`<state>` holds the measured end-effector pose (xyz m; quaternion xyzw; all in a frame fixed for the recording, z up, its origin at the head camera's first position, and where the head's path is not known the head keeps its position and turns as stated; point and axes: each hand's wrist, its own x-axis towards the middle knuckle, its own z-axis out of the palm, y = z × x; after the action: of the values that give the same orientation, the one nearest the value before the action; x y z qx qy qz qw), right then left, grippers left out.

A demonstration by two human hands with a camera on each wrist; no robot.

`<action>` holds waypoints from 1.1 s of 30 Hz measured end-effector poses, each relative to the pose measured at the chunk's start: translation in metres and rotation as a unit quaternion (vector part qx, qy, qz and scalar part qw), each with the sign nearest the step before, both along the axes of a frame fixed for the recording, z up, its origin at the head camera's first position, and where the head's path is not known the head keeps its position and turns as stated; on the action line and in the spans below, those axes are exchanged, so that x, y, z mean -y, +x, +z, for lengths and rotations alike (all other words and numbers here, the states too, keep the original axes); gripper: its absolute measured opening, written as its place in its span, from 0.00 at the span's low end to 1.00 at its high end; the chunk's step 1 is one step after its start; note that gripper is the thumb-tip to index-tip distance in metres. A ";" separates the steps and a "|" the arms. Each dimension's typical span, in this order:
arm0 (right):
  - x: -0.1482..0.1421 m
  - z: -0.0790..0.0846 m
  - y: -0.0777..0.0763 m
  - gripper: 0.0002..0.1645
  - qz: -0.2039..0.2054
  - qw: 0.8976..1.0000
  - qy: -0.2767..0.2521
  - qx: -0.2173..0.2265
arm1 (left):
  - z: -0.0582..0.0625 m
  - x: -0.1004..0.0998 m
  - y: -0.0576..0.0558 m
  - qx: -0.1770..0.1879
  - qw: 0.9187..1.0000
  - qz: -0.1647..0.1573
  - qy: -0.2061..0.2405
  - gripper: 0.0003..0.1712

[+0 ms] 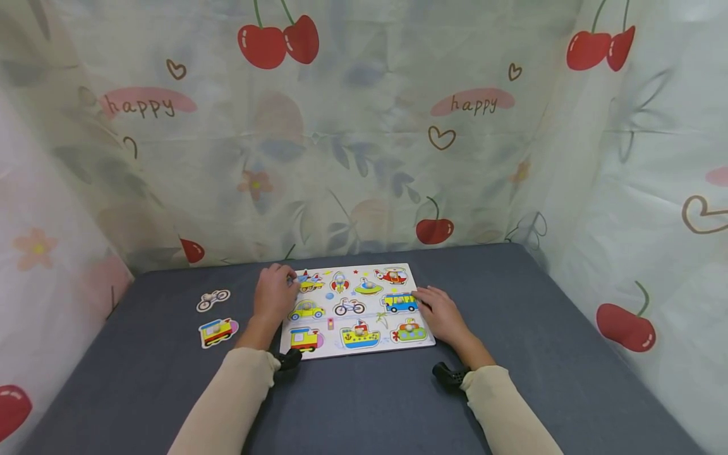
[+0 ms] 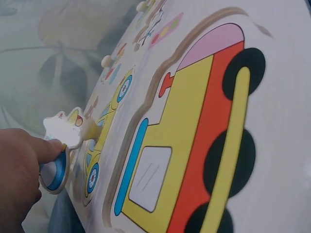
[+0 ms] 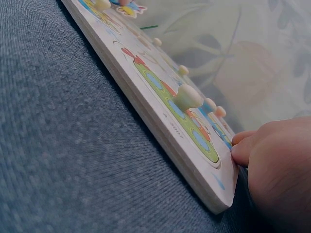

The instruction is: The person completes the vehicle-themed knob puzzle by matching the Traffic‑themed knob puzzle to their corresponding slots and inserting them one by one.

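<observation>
Over the far left corner of a white wooden puzzle board [image 1: 335, 323], my left hand [image 1: 275, 294] pinches an airplane puzzle piece [image 2: 68, 127]. In the left wrist view the piece is tilted above the board, beside the knob of the yellow car piece [image 2: 103, 136]. My right hand [image 1: 442, 315] lies at the board's right edge, next to the blue bus piece [image 1: 400, 303]. Its fingertips touch that edge in the right wrist view, beyond the green submarine piece [image 3: 175, 104]. Knobbed rocket, helicopter and boat [image 1: 359, 335] pieces sit in their recesses.
Left of the board, a loose bicycle piece [image 1: 213, 300] and a loose train piece [image 1: 218, 332] lie on the dark grey tablecloth [image 1: 370, 404]. The board's train recess [image 1: 305, 340] shows a printed train without a knob. A patterned curtain [image 1: 364, 158] stands behind the table and along its sides.
</observation>
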<state>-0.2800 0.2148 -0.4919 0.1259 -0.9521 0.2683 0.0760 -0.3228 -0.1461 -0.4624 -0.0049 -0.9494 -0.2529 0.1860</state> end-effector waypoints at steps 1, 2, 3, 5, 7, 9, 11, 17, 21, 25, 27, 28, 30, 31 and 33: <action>0.000 0.000 0.000 0.23 0.000 1.000 0.000 0.002 | -0.001 -0.001 -0.001 -0.006 1.000 0.000 -0.002 0.06; 0.000 0.000 0.000 0.23 0.001 1.000 0.001 0.003 | -0.001 -0.001 -0.001 -0.012 1.000 -0.001 -0.005 0.06; 0.000 0.000 0.000 0.23 0.002 1.000 0.001 0.003 | -0.001 -0.002 -0.001 -0.017 1.000 -0.002 -0.006 0.06; -0.001 0.000 0.000 0.23 0.002 1.000 0.000 0.004 | -0.001 -0.005 -0.002 -0.027 1.000 -0.006 -0.008 0.06; -0.001 0.000 0.000 0.23 0.002 1.000 -0.001 0.005 | -0.001 -0.007 -0.002 -0.032 0.999 -0.012 -0.010 0.06; -0.001 0.000 0.000 0.23 0.002 1.000 -0.001 0.004 | -0.001 -0.009 -0.003 -0.032 0.999 -0.016 -0.015 0.06; -0.001 0.000 0.000 0.23 0.001 1.000 -0.002 0.005 | -0.001 -0.012 -0.004 -0.030 0.999 -0.019 -0.023 0.06; 0.001 0.002 0.001 0.23 -0.001 1.000 -0.003 0.005 | -0.003 -0.018 -0.006 -0.019 0.999 -0.018 -0.029 0.07; 0.000 0.003 0.001 0.22 0.002 1.000 -0.002 -0.006 | -0.001 -0.018 -0.006 -0.010 0.999 -0.018 -0.024 0.07; 0.000 0.003 0.001 0.23 0.003 1.000 0.000 -0.006 | 0.001 -0.017 -0.005 0.007 0.999 -0.024 -0.023 0.09; 0.000 0.003 0.001 0.23 0.001 1.000 0.001 0.000 | 0.001 -0.017 -0.005 0.017 0.999 -0.027 -0.024 0.10; 0.000 0.002 0.000 0.23 0.002 1.000 0.003 0.000 | 0.001 -0.017 -0.005 0.022 0.999 -0.028 -0.025 0.11; 0.000 0.002 0.000 0.23 0.002 1.000 0.004 0.002 | 0.001 -0.016 -0.005 0.034 0.999 -0.031 -0.026 0.13; 0.000 0.002 0.000 0.23 0.001 1.000 0.003 0.004 | 0.001 -0.016 -0.005 0.039 0.998 -0.033 -0.025 0.14; 0.000 0.001 0.000 0.23 0.002 1.000 0.005 0.002 | 0.002 -0.015 -0.005 0.047 0.998 -0.037 -0.024 0.15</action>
<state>-0.2797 0.2147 -0.4906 0.1279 -0.9532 0.2641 0.0726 -0.3274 -0.1309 -0.4609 -0.0329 -0.9621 -0.2371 0.1310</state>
